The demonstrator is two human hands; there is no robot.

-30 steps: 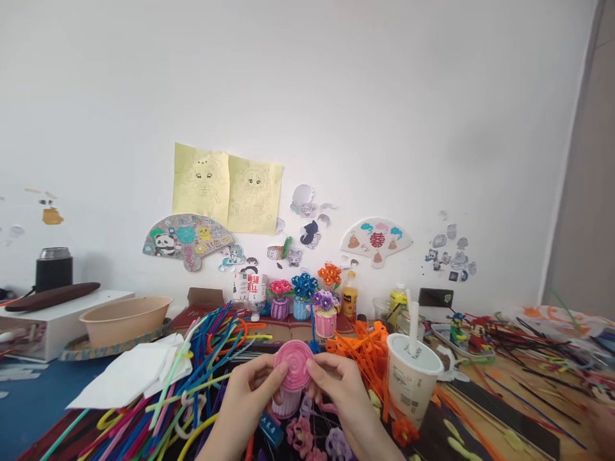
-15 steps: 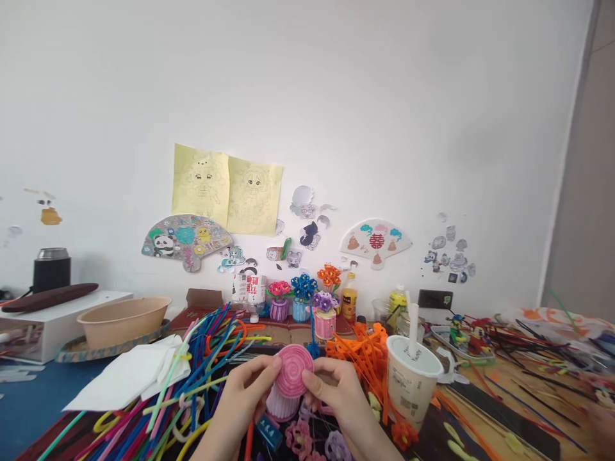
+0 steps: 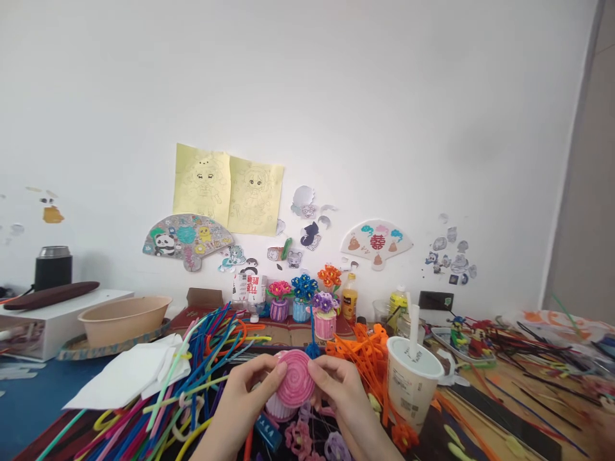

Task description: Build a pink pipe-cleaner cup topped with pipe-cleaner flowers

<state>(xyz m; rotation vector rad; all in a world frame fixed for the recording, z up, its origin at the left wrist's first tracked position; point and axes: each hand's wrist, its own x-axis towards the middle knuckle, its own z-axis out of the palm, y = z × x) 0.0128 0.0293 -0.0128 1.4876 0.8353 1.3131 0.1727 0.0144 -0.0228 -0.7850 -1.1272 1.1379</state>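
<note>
A pink disc point(image 3: 295, 379), coiled in a spiral from fuzzy pipe cleaner, is held up between my two hands. My left hand point(image 3: 257, 390) pinches its left edge between thumb and fingers. On the upper right rim, the thumb and fingers of my right hand point(image 3: 339, 387) are closed, the fingers partly hidden behind it. A ribbed pale lilac pot point(image 3: 279, 410) shows behind and below the disc, mostly covered. Just under my hands lie a small blue box point(image 3: 268, 432), pink pipe-cleaner flowers point(image 3: 298, 438) and a lilac flower point(image 3: 337, 445).
Loose coloured pipe cleaners point(image 3: 168, 403) spread to the left beside white paper point(image 3: 122, 374). Orange pipe-cleaner pieces point(image 3: 362, 352) and a lidded drink cup point(image 3: 414, 384) with a straw stand close on the right. Several potted pipe-cleaner flowers point(image 3: 303, 289) line the back.
The disc has moved slightly down and been turned a little in my hands. My right thumb has shifted from the disc's lower right face up to its upper right rim.
</note>
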